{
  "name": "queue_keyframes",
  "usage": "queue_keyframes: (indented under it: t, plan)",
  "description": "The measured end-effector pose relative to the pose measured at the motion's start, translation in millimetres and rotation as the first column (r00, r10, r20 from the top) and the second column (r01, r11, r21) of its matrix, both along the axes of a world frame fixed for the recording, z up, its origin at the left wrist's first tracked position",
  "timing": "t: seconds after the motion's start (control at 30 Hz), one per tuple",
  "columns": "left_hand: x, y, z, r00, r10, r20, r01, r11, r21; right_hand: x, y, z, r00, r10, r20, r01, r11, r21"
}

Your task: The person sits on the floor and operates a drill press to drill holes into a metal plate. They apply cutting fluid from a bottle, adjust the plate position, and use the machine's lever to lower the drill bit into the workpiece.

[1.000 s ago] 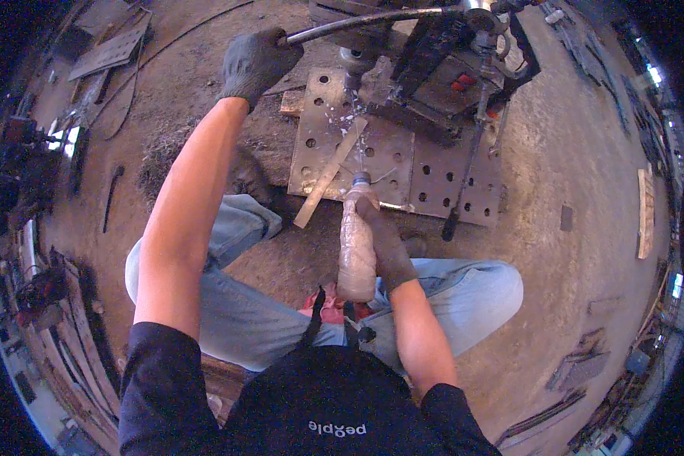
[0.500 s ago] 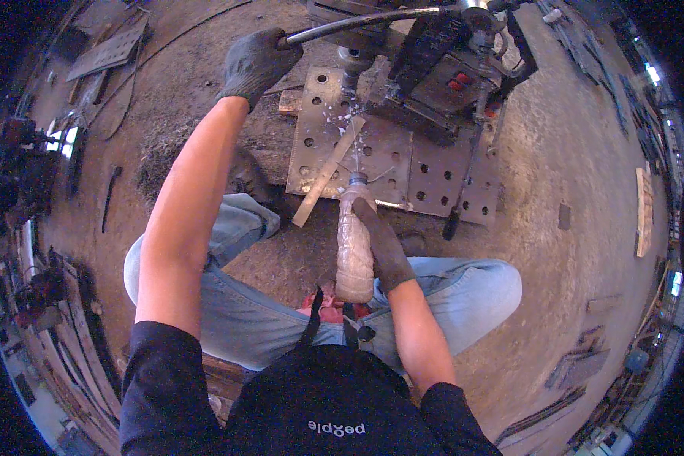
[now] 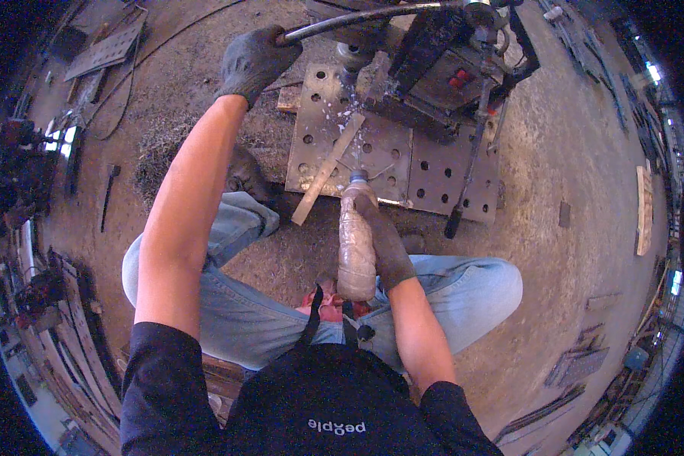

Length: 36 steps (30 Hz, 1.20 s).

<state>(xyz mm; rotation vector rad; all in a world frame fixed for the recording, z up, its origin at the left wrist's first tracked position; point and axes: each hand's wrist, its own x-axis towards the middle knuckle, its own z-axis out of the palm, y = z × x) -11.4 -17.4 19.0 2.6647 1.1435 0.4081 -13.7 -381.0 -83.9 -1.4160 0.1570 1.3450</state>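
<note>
My left hand (image 3: 257, 64), in a dark grey glove, is closed round the end of a long curved metal lever (image 3: 357, 23) on a drilling machine (image 3: 448, 76). My right hand (image 3: 384, 242), gloved too, grips a crinkled plastic bottle (image 3: 356, 251) of cloudy brownish liquid. Its blue cap points toward the drill, and a thin stream of liquid runs from it across the perforated steel plate (image 3: 391, 156). White splashes lie below the drill's chuck (image 3: 352, 59). A flat metal strip (image 3: 328, 169) lies slantwise on the plate, left of the bottle.
A second handle with a dark grip (image 3: 453, 222) hangs over the plate's near right edge. Metal shavings (image 3: 163, 163) heap on the floor at left, beside my boot. Another perforated plate (image 3: 106, 53) stands at the far left. Wooden and metal bars lie along both sides.
The lever and my left hand have shifted very slightly. My right hand keeps the bottle in almost the same place, and liquid still streams from it.
</note>
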Motion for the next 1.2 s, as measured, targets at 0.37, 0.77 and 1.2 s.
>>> queue_keyframes:
  t: [0.37,0.77,1.2]
  plan:
    - [1.9,-0.8,3.1,0.999,0.009,-0.037,-0.009,1.0,0.003,2.1,-0.4,11.5,0.995,-0.019,-0.094,0.027,0.996,0.086]
    - [-0.9,-0.3,2.7,1.0,-0.01,-0.016,0.011,0.998,0.063,2.9,2.8,22.8,0.994,-0.054,-0.096,0.061,0.995,0.074]
    - [-5.2,-3.3,6.2,0.999,-0.006,0.038,0.005,0.999,0.037,-3.7,6.2,22.1,0.99,-0.102,-0.099,0.108,0.993,0.055]
